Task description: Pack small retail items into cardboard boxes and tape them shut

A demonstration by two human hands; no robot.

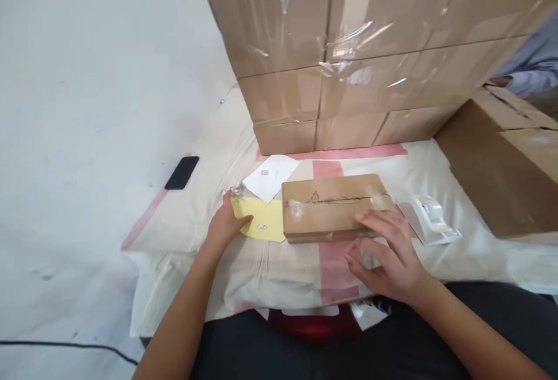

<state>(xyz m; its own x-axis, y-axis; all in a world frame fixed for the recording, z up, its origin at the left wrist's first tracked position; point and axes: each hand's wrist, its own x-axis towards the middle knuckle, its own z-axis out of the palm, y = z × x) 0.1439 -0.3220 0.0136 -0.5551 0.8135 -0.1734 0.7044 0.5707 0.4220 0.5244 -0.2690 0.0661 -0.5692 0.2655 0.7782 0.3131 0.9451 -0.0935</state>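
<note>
My left hand point(227, 221) rests at the left edge of a yellow paper point(264, 223), thumb on top and fingers along its side. The paper lies flat, with small dark writing, beside a closed brown cardboard box point(333, 208). Over the box's front right corner is my right hand point(387, 252), fingers spread and curved, holding nothing. A white paper point(271, 178) lies behind the yellow one, near a small crumpled clear item point(238, 189). Right of the box sits a white tape dispenser point(431, 220).
A large taped cardboard panel point(283, 98) stands behind the box. At the right is a bigger carton point(488, 165), with a person's sleeve point(536, 66) behind it. A black phone point(182, 173) lies at the left on the cloth-covered surface point(279, 281).
</note>
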